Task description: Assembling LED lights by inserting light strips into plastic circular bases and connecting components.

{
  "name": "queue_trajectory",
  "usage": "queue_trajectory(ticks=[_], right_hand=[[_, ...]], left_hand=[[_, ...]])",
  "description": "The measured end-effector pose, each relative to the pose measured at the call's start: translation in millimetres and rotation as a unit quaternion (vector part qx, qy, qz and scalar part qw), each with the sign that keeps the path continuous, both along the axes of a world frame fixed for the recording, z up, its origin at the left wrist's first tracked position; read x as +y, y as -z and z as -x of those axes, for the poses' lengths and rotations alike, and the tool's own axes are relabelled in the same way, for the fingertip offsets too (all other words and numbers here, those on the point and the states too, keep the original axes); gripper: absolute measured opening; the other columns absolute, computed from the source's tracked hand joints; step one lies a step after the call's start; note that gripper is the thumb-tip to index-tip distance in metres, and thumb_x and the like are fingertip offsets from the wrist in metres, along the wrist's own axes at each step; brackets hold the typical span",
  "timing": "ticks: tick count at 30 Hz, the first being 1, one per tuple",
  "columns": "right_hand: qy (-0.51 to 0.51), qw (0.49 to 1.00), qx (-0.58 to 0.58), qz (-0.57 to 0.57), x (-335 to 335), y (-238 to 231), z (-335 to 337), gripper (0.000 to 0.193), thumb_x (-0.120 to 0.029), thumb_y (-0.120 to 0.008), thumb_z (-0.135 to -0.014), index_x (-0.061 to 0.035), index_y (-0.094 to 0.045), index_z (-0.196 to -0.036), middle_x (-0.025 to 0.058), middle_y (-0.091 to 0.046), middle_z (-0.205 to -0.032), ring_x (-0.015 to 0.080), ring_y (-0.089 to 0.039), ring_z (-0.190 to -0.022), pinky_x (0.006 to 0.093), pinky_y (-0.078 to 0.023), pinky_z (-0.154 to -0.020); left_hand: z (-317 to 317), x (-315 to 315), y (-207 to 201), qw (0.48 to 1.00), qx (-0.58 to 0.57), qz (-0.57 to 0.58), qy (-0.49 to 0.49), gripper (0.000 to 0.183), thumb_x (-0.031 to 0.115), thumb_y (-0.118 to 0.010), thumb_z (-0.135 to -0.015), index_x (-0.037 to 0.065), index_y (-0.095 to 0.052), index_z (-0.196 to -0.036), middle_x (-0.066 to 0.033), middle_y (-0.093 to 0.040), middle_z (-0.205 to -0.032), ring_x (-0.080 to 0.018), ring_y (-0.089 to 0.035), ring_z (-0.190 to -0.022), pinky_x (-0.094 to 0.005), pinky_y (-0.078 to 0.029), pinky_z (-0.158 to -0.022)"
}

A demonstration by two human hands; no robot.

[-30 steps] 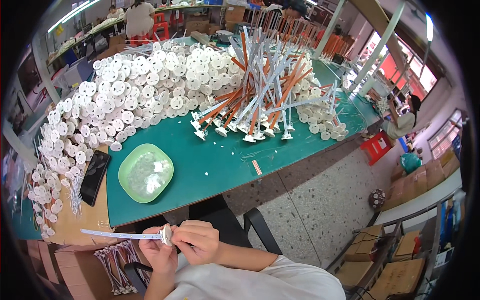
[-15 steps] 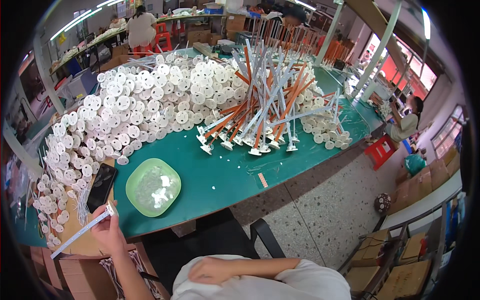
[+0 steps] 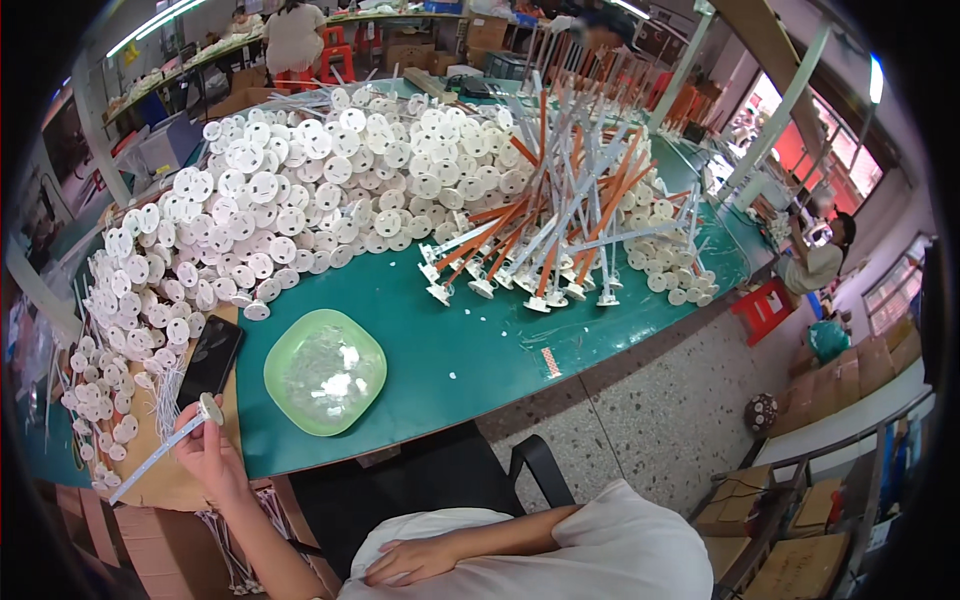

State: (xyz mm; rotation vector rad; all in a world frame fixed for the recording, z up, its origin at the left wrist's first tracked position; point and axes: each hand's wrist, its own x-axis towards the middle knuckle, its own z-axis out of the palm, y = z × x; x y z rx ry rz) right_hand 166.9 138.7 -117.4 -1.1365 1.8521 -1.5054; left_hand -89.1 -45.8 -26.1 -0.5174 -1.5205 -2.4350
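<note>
My left hand [image 3: 216,462] is pinched around a pale LED strip with a round white disc base [image 3: 152,461]. The disc end sits up at my fingertips, and the strip slants down to the left over the table's front edge. My right hand [image 3: 410,562] rests flat on my lap with its fingers stretched out, holding nothing. Just beyond the left hand lie a black phone [image 3: 210,362] and a bundle of thin white wires [image 3: 167,405]. To the right of these stands a green bowl [image 3: 273,385] with small clear and white pieces inside.
A large heap of white disc pieces [image 3: 330,180] covers the left and back of the green table [image 3: 440,340]. Strips in orange and silver [image 3: 560,200] stand in a tangled pile at right. A black chair [image 3: 540,470] is by the front edge; other people sit farther off.
The view has shifted slightly, so the table things appear farther right. The disc end has turned at my left fingertips. My right hand, curled and blurred before, now lies flat on my lap.
</note>
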Motion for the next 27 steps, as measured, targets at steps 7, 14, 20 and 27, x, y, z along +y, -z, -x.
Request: queue_trajectory(ticks=[7, 14, 20, 27], right_hand=[[-0.016, 0.998, -0.058, -0.011, 4.9, 36.2, -3.7, 0.036, -0.023, -0.052, -0.098, -0.0065, -0.056, -0.131, 0.0143, -0.063, -0.114, 0.033, -0.054, -0.11, 0.0426, -0.035, -0.099], [0.071, 0.993, -0.079, 0.053, 29.1, 7.2, -1.4, 0.028, -0.022, -0.061, -0.093, -0.0036, -0.067, -0.113, 0.0147, -0.066, -0.091, 0.031, -0.061, -0.085, 0.039, -0.047, -0.076], [0.285, 0.945, 0.156, 0.044, 54.5, -77.3, 30.3, 0.011, -0.011, -0.068, -0.084, -0.0004, -0.067, -0.084, 0.0174, -0.066, -0.081, 0.0357, -0.066, -0.076, 0.0429, -0.054, -0.075], [0.737, 0.522, 0.404, -0.144, 147.8, -144.2, 55.9, 0.009, -0.004, -0.066, -0.087, 0.004, -0.066, -0.082, 0.0178, -0.062, -0.07, 0.0313, -0.056, -0.054, 0.0393, -0.047, -0.05]], left_hand=[[-19.4, -2.8, -21.8, 0.991, 0.028, 0.123, -0.043, 0.04, -0.005, -0.077, -0.073, 0.001, -0.061, -0.11, -0.0113, -0.066, -0.107, -0.0179, -0.063, -0.098, -0.0329, -0.052, -0.087], [-1.3, -103.4, -179.9, 0.88, -0.077, 0.468, -0.033, 0.043, 0.006, -0.078, -0.067, -0.005, -0.067, -0.108, -0.0083, -0.069, -0.102, -0.0111, -0.065, -0.086, -0.0258, -0.056, -0.069], [95.9, -210.4, -241.6, 0.571, -0.021, 0.81, -0.134, 0.031, 0.017, -0.078, -0.061, -0.004, -0.069, -0.082, -0.008, -0.063, -0.062, -0.0119, -0.061, -0.058, -0.027, -0.049, -0.055], [164.9, -246.7, -256.4, 0.618, -0.327, 0.71, -0.083, 0.02, 0.014, -0.077, -0.069, -0.003, -0.068, -0.074, -0.0051, -0.065, -0.065, -0.0117, -0.065, -0.055, -0.023, -0.049, -0.049]])
